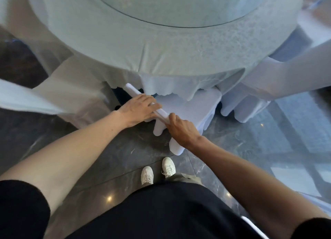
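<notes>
My left grip and right grip both clasp the top rail of the chair, which stands at 12 o'clock, its seat partly under the table.

Table: the round table draped in pale cloth fills the far side, ahead of the person.
Turntable: the round glass turntable lies on the middle of the table.
Chair: the white cloth-covered chair stands between person and table, its seat tucked under the hanging cloth edge.
Hands: the left hand lies over the chair's top rail; the right hand holds the same rail just beside it, nearer the person.
Neighbours: the cream-covered chair stands to the left, the second white covered chair just to the right.
Floor: the dark polished stone floor lies under everything; the white sneakers stand on it behind the chair.
</notes>
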`<state>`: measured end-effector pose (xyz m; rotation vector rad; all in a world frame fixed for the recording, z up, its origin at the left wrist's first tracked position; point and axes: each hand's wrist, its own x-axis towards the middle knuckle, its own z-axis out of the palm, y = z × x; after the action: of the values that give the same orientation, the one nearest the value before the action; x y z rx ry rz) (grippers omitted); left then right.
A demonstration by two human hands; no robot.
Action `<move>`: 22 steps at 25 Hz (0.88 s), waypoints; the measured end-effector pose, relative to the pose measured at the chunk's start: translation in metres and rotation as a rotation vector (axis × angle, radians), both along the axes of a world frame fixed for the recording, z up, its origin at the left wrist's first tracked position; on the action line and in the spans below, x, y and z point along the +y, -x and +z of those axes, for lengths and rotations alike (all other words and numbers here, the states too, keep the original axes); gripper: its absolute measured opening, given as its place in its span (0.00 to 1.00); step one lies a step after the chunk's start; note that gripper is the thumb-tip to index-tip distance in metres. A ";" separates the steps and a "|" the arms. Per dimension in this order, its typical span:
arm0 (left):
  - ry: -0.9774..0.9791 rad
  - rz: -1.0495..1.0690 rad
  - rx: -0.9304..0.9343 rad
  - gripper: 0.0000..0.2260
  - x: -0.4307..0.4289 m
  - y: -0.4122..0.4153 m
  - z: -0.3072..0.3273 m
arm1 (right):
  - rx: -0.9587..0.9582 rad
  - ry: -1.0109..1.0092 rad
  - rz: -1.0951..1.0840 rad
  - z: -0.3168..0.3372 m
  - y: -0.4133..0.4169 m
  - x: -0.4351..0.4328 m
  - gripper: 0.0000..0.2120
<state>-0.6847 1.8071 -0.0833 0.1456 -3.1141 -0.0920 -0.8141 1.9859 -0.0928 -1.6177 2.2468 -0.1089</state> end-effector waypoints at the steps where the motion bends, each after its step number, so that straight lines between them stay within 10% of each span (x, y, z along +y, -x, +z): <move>1: -0.001 -0.038 0.026 0.16 -0.004 0.002 -0.003 | 0.011 -0.007 -0.019 -0.001 -0.002 0.001 0.09; 10: -0.073 -0.418 0.121 0.18 0.061 0.028 -0.017 | 0.090 0.033 0.165 0.000 0.022 0.098 0.12; 22: -0.165 -0.102 0.309 0.19 0.362 0.135 -0.040 | -0.055 0.208 0.362 -0.009 0.201 0.349 0.19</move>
<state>-0.8194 2.1692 -0.1238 -0.0242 -2.8013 -0.3387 -1.0149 2.3346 -0.1016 -2.0757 1.9180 -0.2950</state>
